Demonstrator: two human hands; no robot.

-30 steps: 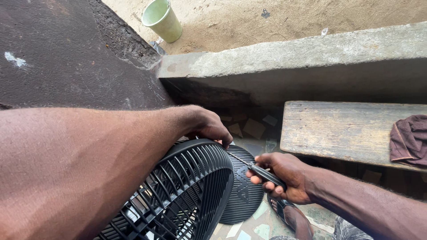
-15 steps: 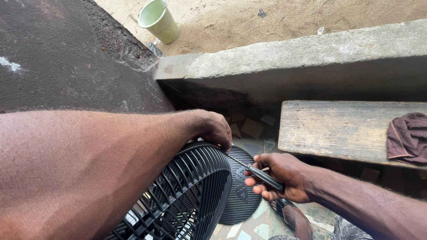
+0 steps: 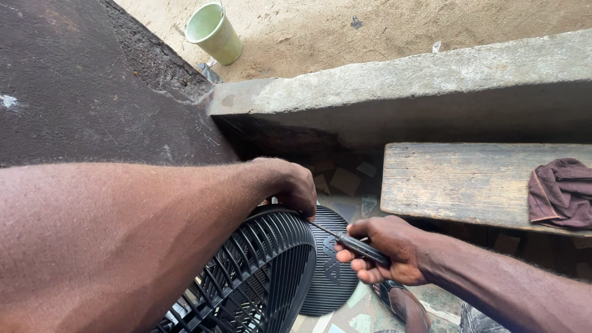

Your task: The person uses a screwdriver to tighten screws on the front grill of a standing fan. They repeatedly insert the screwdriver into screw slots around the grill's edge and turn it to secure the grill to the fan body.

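Observation:
A black fan with a ribbed plastic grille point(image 3: 259, 277) fills the lower middle of the head view, its round base point(image 3: 330, 271) showing behind it. My left hand point(image 3: 293, 185) reaches over the top of the grille and grips its rim. My right hand point(image 3: 382, 250) is closed around the dark handle of a screwdriver point(image 3: 354, 245). The screwdriver's thin shaft points left to the grille's edge, just below my left hand. My left forearm hides much of the fan.
A weathered wooden bench point(image 3: 468, 182) lies to the right with a dark maroon cloth point(image 3: 562, 192) on it. A concrete ledge point(image 3: 401, 86) runs behind. A pale green bucket point(image 3: 214, 32) stands on sandy ground beyond. A sandalled foot point(image 3: 407, 305) rests on patterned tiles.
My right hand with the screwdriver has shifted slightly, keeping the tip at the grille's edge. My left hand stays on the rim. The view has moved a little.

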